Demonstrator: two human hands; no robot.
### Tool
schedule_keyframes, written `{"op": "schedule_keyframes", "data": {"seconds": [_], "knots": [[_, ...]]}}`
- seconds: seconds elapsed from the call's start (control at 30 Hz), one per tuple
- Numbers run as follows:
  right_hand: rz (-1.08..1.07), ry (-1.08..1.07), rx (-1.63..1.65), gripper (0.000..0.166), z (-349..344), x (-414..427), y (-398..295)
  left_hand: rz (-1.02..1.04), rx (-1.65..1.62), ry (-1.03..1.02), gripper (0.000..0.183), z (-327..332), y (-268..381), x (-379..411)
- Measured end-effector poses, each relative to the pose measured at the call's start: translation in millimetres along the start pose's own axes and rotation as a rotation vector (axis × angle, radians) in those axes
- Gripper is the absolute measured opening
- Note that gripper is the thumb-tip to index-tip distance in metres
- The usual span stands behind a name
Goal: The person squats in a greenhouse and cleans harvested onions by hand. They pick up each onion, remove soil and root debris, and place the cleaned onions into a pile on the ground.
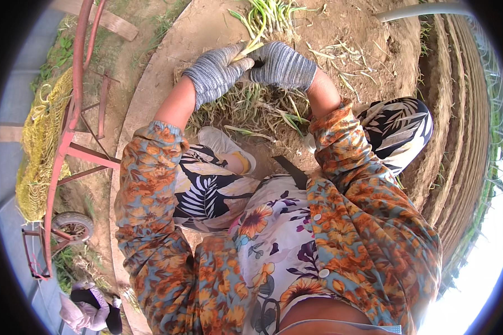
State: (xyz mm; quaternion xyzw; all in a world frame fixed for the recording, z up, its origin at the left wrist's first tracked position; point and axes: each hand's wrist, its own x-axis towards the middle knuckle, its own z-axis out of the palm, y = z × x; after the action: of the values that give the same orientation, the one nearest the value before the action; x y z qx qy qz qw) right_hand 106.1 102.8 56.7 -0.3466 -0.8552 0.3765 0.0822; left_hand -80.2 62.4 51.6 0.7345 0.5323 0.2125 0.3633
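My left hand (222,69), in a grey striped knit glove, pinches the pale lower part of a green onion (251,49) between thumb and fingers. My right hand (283,65), gloved alike, is curled against the same stalk; its fingertips are hidden where the hands meet. Beyond them, a bunch of green onions (272,16) lies on bare soil. Below the hands is a heap of stripped leaves and roots (251,104). One loose green onion stalk (249,132) rests at the heap's near edge, by my light shoe (224,146).
To the left stand a red metal cart frame (63,155) with a wheel (72,227) and a yellow mesh net (44,146). Another person (90,307) is at the lower left. Peeled scraps (346,56) litter the soil at right, beside furrowed rows (452,104) and a pale pipe (423,10).
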Motion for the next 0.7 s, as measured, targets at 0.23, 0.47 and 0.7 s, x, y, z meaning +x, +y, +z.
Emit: {"op": "schedule_keyframes", "data": {"seconds": [0.23, 0.47, 0.7], "knots": [[0.357, 0.324, 0.965, 0.029, 30, 37, 106, -0.408, -0.112, 0.161, 0.036, -27, -45, 10], [0.837, 0.167, -0.061, 0.048, 182, 49, 244, -0.431, -0.753, 0.439, 0.033, -53, -6, 1], [0.779, 0.213, -0.001, 0.039, 161, 53, 162, -0.384, -0.709, 0.401, 0.031, -53, -25, -6]]}}
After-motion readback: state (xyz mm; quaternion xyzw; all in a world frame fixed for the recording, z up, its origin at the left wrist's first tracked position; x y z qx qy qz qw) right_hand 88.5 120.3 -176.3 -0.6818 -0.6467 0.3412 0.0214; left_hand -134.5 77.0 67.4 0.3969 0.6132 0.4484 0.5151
